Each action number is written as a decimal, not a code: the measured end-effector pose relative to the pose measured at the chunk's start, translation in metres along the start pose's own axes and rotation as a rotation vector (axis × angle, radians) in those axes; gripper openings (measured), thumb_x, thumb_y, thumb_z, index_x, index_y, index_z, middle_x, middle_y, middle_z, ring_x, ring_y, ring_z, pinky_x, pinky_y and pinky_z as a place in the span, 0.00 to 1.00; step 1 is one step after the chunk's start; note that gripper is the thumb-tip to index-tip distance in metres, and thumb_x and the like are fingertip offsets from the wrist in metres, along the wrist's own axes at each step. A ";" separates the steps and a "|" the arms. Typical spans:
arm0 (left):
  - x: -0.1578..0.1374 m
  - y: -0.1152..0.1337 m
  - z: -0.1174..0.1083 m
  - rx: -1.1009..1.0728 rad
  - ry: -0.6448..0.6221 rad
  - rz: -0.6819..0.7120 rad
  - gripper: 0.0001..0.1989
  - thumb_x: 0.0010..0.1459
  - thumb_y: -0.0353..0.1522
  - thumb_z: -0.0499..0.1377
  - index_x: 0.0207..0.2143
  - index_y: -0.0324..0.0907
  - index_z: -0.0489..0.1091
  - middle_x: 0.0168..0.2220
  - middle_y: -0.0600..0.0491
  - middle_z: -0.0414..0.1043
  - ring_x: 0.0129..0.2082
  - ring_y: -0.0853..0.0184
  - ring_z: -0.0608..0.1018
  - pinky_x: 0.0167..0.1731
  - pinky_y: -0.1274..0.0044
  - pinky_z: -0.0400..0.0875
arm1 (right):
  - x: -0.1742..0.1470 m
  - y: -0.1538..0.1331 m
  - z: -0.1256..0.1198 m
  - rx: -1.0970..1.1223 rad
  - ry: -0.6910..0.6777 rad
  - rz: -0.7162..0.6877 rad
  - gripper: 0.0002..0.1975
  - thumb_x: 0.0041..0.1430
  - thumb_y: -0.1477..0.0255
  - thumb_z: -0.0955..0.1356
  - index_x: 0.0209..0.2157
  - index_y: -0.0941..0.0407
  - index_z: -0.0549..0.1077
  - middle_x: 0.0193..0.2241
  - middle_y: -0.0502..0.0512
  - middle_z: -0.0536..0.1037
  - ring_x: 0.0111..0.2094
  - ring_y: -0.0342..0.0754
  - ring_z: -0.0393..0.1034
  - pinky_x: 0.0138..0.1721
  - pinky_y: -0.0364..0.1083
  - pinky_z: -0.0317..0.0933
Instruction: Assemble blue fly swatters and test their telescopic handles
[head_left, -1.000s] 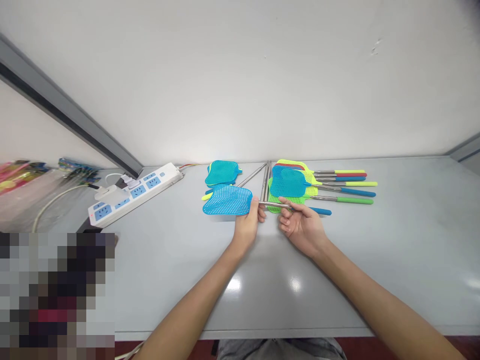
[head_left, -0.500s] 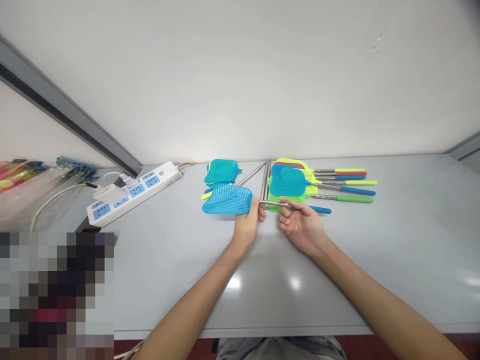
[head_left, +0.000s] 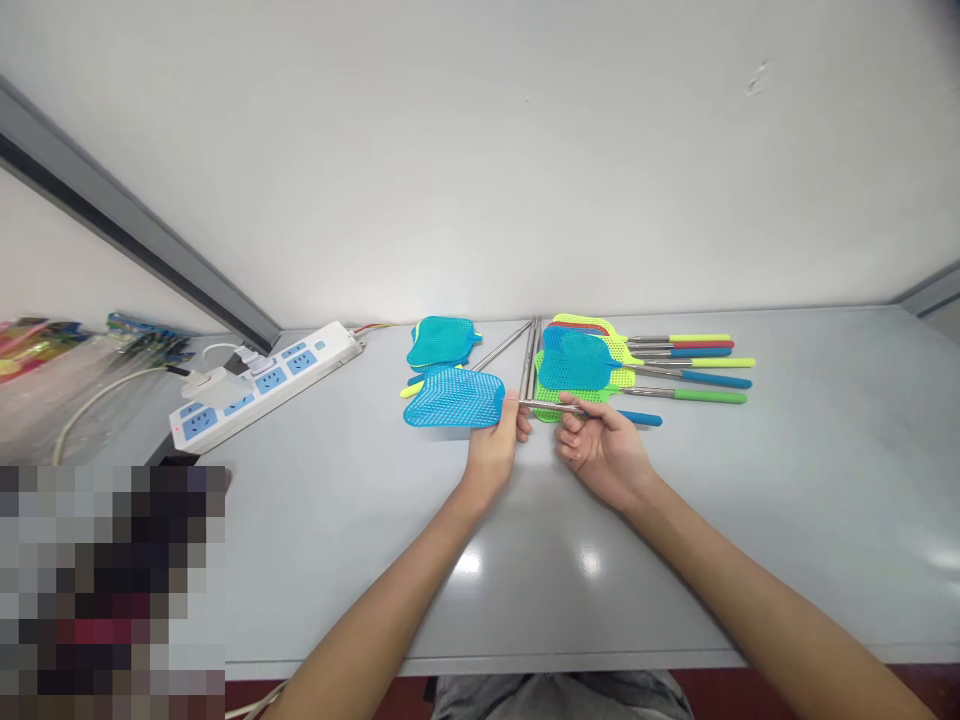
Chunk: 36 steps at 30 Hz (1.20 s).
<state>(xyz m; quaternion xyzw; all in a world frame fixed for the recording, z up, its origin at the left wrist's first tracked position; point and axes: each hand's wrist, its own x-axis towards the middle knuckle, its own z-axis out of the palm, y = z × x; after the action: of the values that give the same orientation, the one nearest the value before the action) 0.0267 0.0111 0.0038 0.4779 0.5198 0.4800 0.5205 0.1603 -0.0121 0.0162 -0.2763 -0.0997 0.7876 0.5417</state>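
A blue fly swatter [head_left: 454, 398] with a metal rod and blue grip lies across both hands, a little above the table. My left hand [head_left: 496, 436] pinches it where the perforated head meets the rod. My right hand [head_left: 600, 445] has its thumb and fingers closed on the rod near the blue grip. Behind my right hand lies a stack of swatters [head_left: 577, 360] in yellow, red, blue and green, grips toward the right. Loose swatter heads [head_left: 442, 342] in teal and yellow lie behind my left hand. Bare metal rods [head_left: 531, 355] lie between the two groups.
A white power strip [head_left: 270, 385] with plugs and cables lies at the left of the grey table [head_left: 825, 480]. Clear plastic packaging [head_left: 60, 390] sits at the far left. A white wall [head_left: 480, 160] closes off the back. The lower left corner is pixelated.
The view has shifted very slightly. Both hands keep the same hold on the blue fly swatter, and the other things stay in place.
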 end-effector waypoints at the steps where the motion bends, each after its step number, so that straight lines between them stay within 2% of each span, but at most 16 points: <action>1: 0.000 0.000 0.000 0.006 -0.005 0.003 0.19 0.53 0.44 0.48 0.23 0.37 0.65 0.17 0.55 0.64 0.19 0.73 0.67 0.23 0.79 0.62 | 0.000 0.000 0.000 0.005 0.002 0.002 0.08 0.51 0.74 0.61 0.34 0.59 0.68 0.17 0.47 0.64 0.17 0.39 0.56 0.17 0.38 0.52; 15: -0.004 0.002 0.000 0.127 -0.033 0.047 0.18 0.54 0.43 0.48 0.23 0.38 0.64 0.19 0.55 0.64 0.21 0.72 0.68 0.25 0.79 0.63 | -0.001 -0.001 0.000 0.062 0.024 0.029 0.06 0.51 0.74 0.61 0.32 0.58 0.67 0.15 0.46 0.61 0.17 0.38 0.55 0.16 0.38 0.52; 36: -0.002 -0.001 0.000 0.127 -0.042 0.084 0.17 0.55 0.41 0.47 0.23 0.38 0.64 0.19 0.55 0.64 0.21 0.72 0.68 0.26 0.79 0.63 | -0.001 -0.002 0.000 0.062 0.015 0.030 0.06 0.51 0.74 0.61 0.32 0.58 0.67 0.16 0.46 0.60 0.17 0.38 0.55 0.17 0.37 0.52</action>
<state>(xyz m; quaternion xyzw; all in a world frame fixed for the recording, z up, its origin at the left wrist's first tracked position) 0.0269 0.0093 0.0028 0.5412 0.5176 0.4576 0.4793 0.1619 -0.0123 0.0170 -0.2668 -0.0670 0.7962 0.5389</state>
